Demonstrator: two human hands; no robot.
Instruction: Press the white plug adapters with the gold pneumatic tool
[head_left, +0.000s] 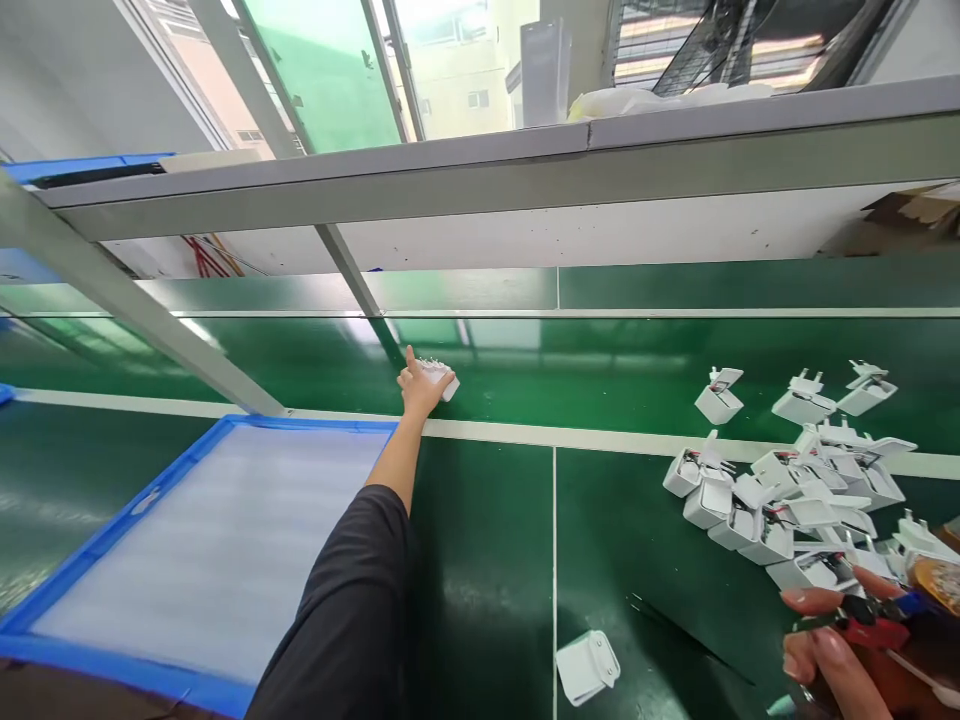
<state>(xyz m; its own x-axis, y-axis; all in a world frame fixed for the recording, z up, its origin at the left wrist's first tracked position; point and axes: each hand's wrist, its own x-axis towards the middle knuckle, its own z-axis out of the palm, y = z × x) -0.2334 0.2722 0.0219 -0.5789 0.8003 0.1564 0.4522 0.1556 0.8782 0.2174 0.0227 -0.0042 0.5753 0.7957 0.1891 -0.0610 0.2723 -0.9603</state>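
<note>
My left hand [422,388] reaches far forward onto the green belt, fingers closed around a white plastic adapter housing [439,378] with small prongs or pins on its upper side. At the lower right edge, my right hand [840,640] is closed on a red, black and blue hand tool [881,630], partly cut off, its exact kind unclear. Just beyond that hand lies a heap of white plug adapters [814,490], many with open casings and wires showing. A flat white plastic cover [588,667] lies on the green surface between my hands. Beside it are thin dark tweezers [690,638].
A tray with blue edges and a white sheet [225,520] lies at the left. Several more adapters [718,396] stand on the belt at the right. A grey metal post [150,290] and a shelf beam [480,190] cross above the belt. A torn cardboard box [900,222] sits far right.
</note>
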